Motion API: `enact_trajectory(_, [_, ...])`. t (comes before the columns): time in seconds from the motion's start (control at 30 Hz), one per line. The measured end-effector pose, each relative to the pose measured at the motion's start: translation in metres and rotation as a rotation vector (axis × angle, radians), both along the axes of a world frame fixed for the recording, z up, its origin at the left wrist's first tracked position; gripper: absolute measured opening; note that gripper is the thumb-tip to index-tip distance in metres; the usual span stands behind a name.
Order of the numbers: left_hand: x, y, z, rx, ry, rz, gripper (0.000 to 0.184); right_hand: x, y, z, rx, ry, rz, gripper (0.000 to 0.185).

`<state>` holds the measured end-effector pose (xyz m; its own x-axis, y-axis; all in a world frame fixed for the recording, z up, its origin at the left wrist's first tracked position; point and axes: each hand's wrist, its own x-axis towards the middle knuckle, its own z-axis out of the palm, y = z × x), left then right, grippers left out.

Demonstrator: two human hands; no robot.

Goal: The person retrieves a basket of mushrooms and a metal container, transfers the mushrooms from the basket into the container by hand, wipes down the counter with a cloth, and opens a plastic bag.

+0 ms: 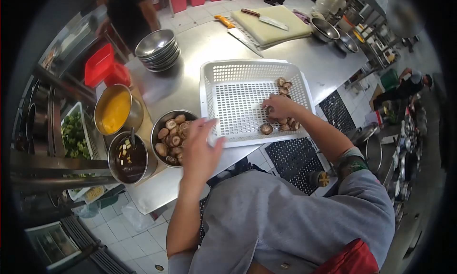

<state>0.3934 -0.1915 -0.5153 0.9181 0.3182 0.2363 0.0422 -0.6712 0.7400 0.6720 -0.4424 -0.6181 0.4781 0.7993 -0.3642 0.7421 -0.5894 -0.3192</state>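
A white perforated plastic basket [206,90] sits on the steel table, with several brown mushrooms [266,128] along its right side. Inside it, my right hand [281,106] reaches down with curled fingers closed around a mushroom; the fingers partly hide it. My left hand [200,147] is between the basket and a steel bowl [156,126], fingers and thumb apart, with nothing seen in it. It covers the bowl's right edge. Many mushrooms [172,138] fill this bowl.
Left of the bowl stand a pot of yellow liquid [115,113] and a pot of dark liquid [131,159]. Stacked steel bowls [159,50], a red container [101,66], a cutting board [271,26] and knives [273,22] lie farther back. Other people [126,16] stand beyond the table.
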Motion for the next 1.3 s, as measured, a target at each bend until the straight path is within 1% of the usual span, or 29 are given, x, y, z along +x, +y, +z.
enact_trajectory(0.03, [0.019,-0.016,-0.006,-0.071,0.023,-0.133,0.040,0.004,0.001,-0.001,0.013,0.025,-0.016,0.038])
enact_trajectory(0.07, [0.039,-0.032,-0.016,-0.068,0.040,-0.225,0.038,0.010,0.002,-0.002,0.028,0.047,-0.032,0.037])
enact_trajectory(0.1, [0.063,-0.046,-0.030,-0.089,0.154,-0.321,0.042,0.015,-0.001,-0.004,0.026,0.034,-0.001,0.032])
enact_trajectory(0.17, [0.108,-0.075,-0.063,0.007,0.381,-0.450,0.053,0.016,-0.011,-0.008,0.140,-0.037,-0.039,0.028])
enact_trajectory(0.2, [0.125,-0.089,-0.079,0.036,0.440,-0.458,0.057,0.017,-0.015,-0.008,0.198,-0.076,-0.057,0.026])
enact_trajectory(0.27, [0.153,-0.114,-0.101,0.090,0.565,-0.460,0.065,0.020,-0.022,0.010,0.211,-0.124,-0.153,0.029])
enact_trajectory(0.33, [0.161,-0.131,-0.105,0.181,0.615,-0.458,0.061,0.019,-0.033,0.030,0.222,-0.115,-0.271,0.032])
enact_trajectory(0.37, [0.164,-0.136,-0.108,0.225,0.643,-0.458,0.059,0.017,-0.043,0.032,0.175,-0.114,-0.264,0.038])
enact_trajectory(0.47, [0.178,-0.142,-0.120,0.217,0.735,-0.479,0.065,-0.011,-0.056,0.028,-0.002,-0.100,-0.193,0.043])
enact_trajectory(0.5, [0.180,-0.142,-0.126,0.201,0.724,-0.489,0.062,-0.019,-0.058,0.027,-0.023,-0.189,-0.137,0.046])
enact_trajectory(0.57, [0.182,-0.140,-0.133,0.163,0.698,-0.495,0.056,-0.016,-0.053,0.021,-0.021,-0.171,-0.129,0.045])
enact_trajectory(0.67, [0.178,-0.127,-0.132,0.064,0.638,-0.406,0.047,-0.007,-0.050,0.017,0.001,-0.085,-0.086,0.040])
enact_trajectory(0.77, [0.161,-0.098,-0.086,-0.091,0.504,-0.304,0.046,-0.003,-0.047,0.013,0.053,-0.050,-0.032,0.038])
enact_trajectory(0.83, [0.126,-0.068,-0.039,-0.139,0.319,-0.184,0.046,-0.010,-0.040,0.009,-0.014,-0.086,-0.001,0.039])
enact_trajectory(0.9, [0.079,-0.028,-0.001,-0.071,0.189,0.013,0.047,-0.015,-0.031,0.005,-0.041,-0.087,0.029,0.039])
enact_trajectory(0.93, [0.055,-0.002,0.003,-0.035,0.158,0.110,0.047,-0.015,-0.029,0.003,-0.041,-0.070,0.038,0.039])
enact_trajectory(0.97, [0.032,0.020,0.016,0.065,0.190,0.211,0.049,-0.013,-0.026,0.004,-0.044,-0.056,0.045,0.039])
enact_trajectory(1.0, [0.013,0.037,0.020,0.004,0.201,0.302,0.050,-0.008,-0.021,0.007,-0.025,-0.012,0.043,0.038])
enact_trajectory(1.07, [-0.009,0.068,-0.003,-0.021,0.278,0.310,0.053,0.001,-0.013,0.017,-0.003,0.070,0.031,0.037])
enact_trajectory(1.1, [-0.019,0.070,-0.015,0.026,0.256,0.316,0.054,0.005,-0.005,0.025,0.004,0.044,0.053,0.037])
enact_trajectory(1.17, [-0.029,0.070,-0.031,0.129,0.208,0.320,0.056,0.004,0.017,0.049,0.056,0.183,0.002,0.039])
enact_trajectory(1.2, [-0.031,0.069,-0.034,0.148,0.140,0.312,0.056,0.002,0.031,0.069,0.086,0.251,-0.029,0.040])
enact_trajectory(1.23, [-0.036,0.064,-0.038,0.164,0.080,0.300,0.056,-0.012,0.042,0.086,0.236,0.284,-0.053,0.044])
enact_trajectory(1.27, [-0.045,0.057,-0.042,0.177,0.031,0.279,0.056,-0.030,0.060,0.109,0.318,0.386,0.004,0.043])
enact_trajectory(1.3, [-0.054,0.050,-0.035,0.149,0.125,0.289,0.054,-0.049,0.081,0.125,0.402,0.489,0.053,0.043])
